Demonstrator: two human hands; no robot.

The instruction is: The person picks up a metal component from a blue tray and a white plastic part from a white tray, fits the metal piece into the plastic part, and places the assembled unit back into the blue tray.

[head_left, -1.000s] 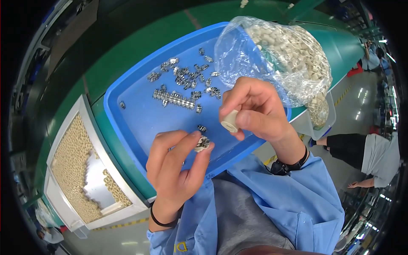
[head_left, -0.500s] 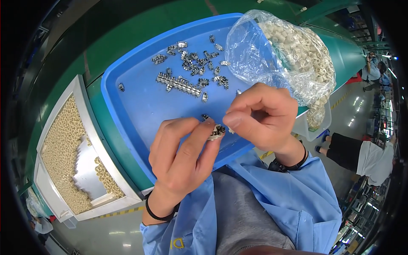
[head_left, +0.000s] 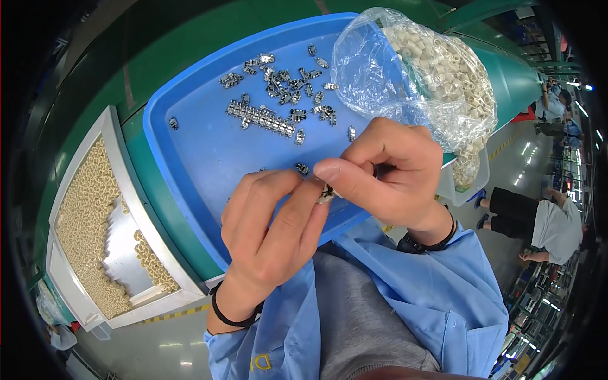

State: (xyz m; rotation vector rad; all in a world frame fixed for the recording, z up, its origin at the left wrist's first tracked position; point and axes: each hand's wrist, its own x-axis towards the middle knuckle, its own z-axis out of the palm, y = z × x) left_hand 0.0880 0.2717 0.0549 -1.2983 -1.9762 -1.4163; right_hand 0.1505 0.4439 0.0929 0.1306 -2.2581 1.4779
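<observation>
Both hands meet over the near side of a blue plastic tray (head_left: 196, 183). My left hand (head_left: 269, 231) pinches a small cream part with dark metal pieces in it (head_left: 325, 196); the fingers cover most of it. Closed with thumb and forefinger together, my right hand (head_left: 396, 174) touches the same spot from the right. What sits in that right pinch is hidden. Just beyond the left fingertips a small metal piece (head_left: 302, 168) lies on the tray. Farther off are a row of joined shiny metal pieces (head_left: 261, 118) and a loose scatter of similar ones (head_left: 282, 85).
A clear plastic bag (head_left: 443, 82) full of cream ring-shaped parts overlaps the tray's right side. Left of the tray, a white metal-framed bin (head_left: 114, 126) holds many small cream parts. Under everything is a green bench (head_left: 180, 221). A person (head_left: 538, 225) stands beyond at the right.
My right thumb and forefinger have moved left, closing the gap to the part in my left hand. The whole view has shifted slightly.
</observation>
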